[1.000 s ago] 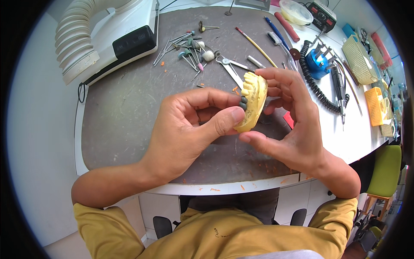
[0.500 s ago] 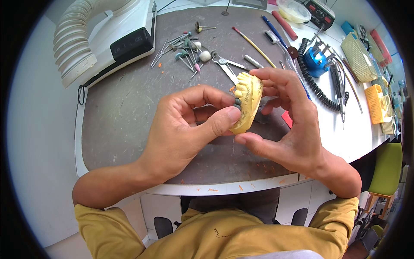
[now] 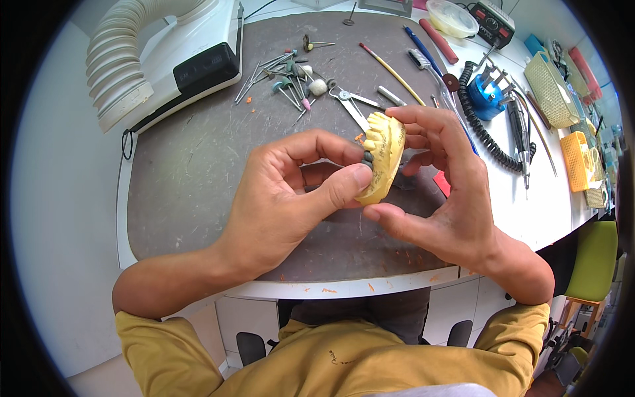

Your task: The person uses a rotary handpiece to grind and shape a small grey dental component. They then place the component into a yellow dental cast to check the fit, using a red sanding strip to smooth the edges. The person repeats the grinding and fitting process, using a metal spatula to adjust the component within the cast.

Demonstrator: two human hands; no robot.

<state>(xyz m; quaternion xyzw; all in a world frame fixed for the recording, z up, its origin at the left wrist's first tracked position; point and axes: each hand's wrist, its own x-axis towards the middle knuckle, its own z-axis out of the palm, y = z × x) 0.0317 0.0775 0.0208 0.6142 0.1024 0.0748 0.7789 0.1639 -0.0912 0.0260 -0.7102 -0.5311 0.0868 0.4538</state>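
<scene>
Between my hands, above the mat, is a yellow plaster dental model point(image 3: 385, 159), tilted on its side with its row of teeth toward the left. Dark grey crowns point(image 3: 368, 159) show on its teeth beside my left fingers. My left hand point(image 3: 291, 192) is closed on the model's left, near end, thumb on the side and fingers behind. My right hand point(image 3: 450, 178) spans the model, its index fingertip at the far end and its thumb at the near end. Just beyond the model lies a metal caliper point(image 3: 349, 106), its lower tip hidden behind the model.
Several rotary burs and polishers point(image 3: 291, 79) lie heaped on the grey mat point(image 3: 178, 198). At the left stands a white dust extractor point(image 3: 198, 86) with a ribbed hose point(image 3: 119, 66). A brush point(image 3: 393, 73), a blue bur stand point(image 3: 485, 96) and a handpiece point(image 3: 519, 132) lie to the right, near baskets point(image 3: 550, 89).
The model has turned slightly in my fingers, and more of its teeth show. My hands stay nearly in place; the whole view has shifted a little.
</scene>
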